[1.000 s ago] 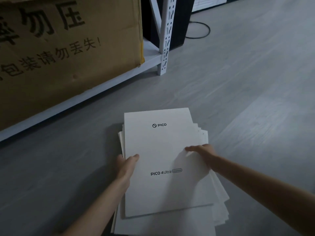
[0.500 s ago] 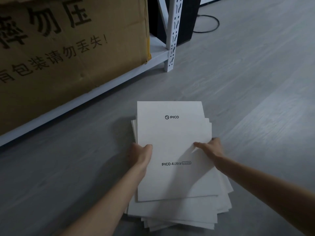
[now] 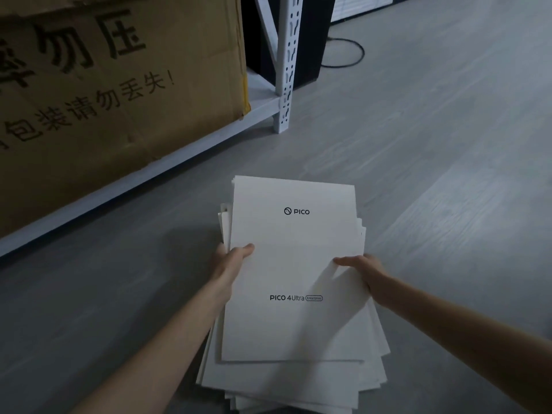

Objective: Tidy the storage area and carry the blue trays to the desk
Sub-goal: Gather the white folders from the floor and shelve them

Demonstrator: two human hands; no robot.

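My left grip [image 3: 234,258] clamped the left edge of a loose stack of white sheets [image 3: 294,294], thumb on top; my right grip [image 3: 363,268] pinched the stack's right edge. The top sheet read "PICO 4 Ultra". The uneven stack was above the grey floor [image 3: 433,159]; whether it touched, I couldn't tell. Beyond stood a white shelf rack [image 3: 285,70] bearing a cardboard box [image 3: 119,85], a black cable [image 3: 349,52] behind. No blue trays showed.

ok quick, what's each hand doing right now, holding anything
left hand: closed on the left edge of the stack of white sheets.
right hand: closed on the stack's right edge.
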